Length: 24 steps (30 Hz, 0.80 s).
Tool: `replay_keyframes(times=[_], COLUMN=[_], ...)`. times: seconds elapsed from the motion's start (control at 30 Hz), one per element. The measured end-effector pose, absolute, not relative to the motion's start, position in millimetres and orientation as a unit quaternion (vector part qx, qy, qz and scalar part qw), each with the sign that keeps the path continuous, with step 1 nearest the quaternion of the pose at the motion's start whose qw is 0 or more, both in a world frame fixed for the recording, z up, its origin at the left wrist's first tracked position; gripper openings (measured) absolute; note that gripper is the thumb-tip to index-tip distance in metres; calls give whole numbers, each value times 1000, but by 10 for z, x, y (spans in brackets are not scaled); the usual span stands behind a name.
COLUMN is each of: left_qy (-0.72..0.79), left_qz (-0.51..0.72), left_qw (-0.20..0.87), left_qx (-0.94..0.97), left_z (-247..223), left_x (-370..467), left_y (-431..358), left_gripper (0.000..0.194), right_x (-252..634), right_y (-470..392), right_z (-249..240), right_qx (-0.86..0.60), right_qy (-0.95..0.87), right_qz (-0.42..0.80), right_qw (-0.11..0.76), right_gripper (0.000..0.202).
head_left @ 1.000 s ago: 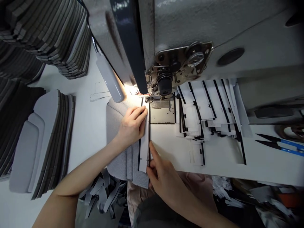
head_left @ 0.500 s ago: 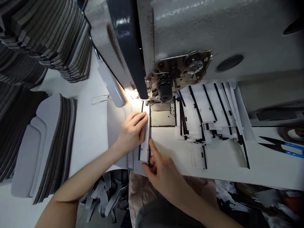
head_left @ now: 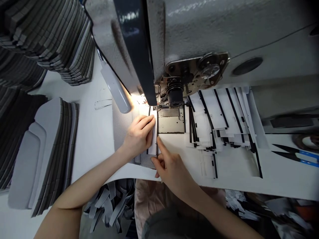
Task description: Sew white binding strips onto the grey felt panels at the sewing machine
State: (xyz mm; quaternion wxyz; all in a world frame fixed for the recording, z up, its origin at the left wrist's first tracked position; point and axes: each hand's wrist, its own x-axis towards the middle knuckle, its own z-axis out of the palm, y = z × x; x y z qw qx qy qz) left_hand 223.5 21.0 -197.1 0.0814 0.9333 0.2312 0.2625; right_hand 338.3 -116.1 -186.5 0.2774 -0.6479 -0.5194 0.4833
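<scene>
grey cloth on table | left hand nearer, laid on white strip | strip atop cloth, long axis running sewing machine to body | right hand at cloth's near right edge – hands apart, can't tell if either pinches

White strip on grey fabric

The left hand lay on the strip; the right hand touched the fabric's edge. Beyond them stood a sewing machine; well to their right, scissors rested on the bench.
</scene>
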Motion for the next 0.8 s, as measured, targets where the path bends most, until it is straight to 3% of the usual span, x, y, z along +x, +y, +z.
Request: replay_keyframes(times=[0.6, 0.8], left_qy=[213, 206], left_qz=[262, 300], left_qw=[75, 76], left_qx=[938, 928], left_z=[-1982, -2041], left_x=[2231, 2260], left_y=[276, 329], left_gripper=[31, 20], right_x=[3533, 3606], right_y=[-780, -671], right_z=[-1824, -1805], right_qx=[-684, -688], right_qy=[-533, -526], right_qz=[418, 411], right_qw=[271, 286], right_gripper=[62, 66])
